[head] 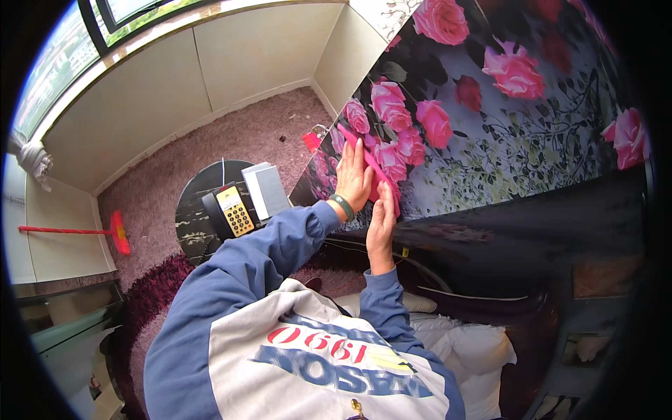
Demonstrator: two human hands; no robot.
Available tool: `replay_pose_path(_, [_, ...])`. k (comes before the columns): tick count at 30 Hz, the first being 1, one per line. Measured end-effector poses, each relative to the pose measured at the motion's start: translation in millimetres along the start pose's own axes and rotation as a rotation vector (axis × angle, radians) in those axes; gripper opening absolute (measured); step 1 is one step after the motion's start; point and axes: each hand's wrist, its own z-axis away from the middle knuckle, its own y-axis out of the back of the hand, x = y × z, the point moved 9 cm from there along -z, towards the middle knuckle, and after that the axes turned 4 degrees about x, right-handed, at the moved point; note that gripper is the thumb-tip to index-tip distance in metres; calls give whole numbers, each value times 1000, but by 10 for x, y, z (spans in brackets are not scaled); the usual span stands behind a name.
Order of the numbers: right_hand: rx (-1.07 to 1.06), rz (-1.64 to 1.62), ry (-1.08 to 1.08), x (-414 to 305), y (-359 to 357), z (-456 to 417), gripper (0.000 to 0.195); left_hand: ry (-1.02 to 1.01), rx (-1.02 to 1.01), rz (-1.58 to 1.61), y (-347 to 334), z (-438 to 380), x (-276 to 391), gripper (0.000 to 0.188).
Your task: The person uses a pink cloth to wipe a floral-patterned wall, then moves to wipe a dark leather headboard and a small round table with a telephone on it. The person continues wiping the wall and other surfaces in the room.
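Note:
Both hands reach forward to a panel printed with pink roses (472, 152). A flat pink cloth or pad (377, 170) lies against its lower left part. My left hand (353, 176), with a dark green bangle (342, 207) at the wrist, rests with its fingers over the pink piece. My right hand (382, 226) stands beside it, fingers straight and together, the fingertips at the lower part of the pink piece. The palms are mostly turned away, so their exact grip on it is hidden.
Left of the arms, a round black table (189, 210) holds a desk telephone (235, 212) and a grey-white box or booklet (269, 191). A red broom (119, 232) is at the far left. White pillows (472, 346) lie at lower right, and a window (63, 58) is at upper left.

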Motion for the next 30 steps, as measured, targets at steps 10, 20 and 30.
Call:
replay_pose_path(10, [-77, -37, 196, -587, -318, -683, 55, -129, 173, 18, 400, -877, 280, 67])
replay_pose_path(20, [-263, 36, -41, 1017, -800, -94, 50, 338, -86, -40, -251, 253, -1397, 77])
replay_pose_path(30, [-54, -51, 31, -128, 269, -37, 68, -242, 23, 67, 128, -102, 869, 82])
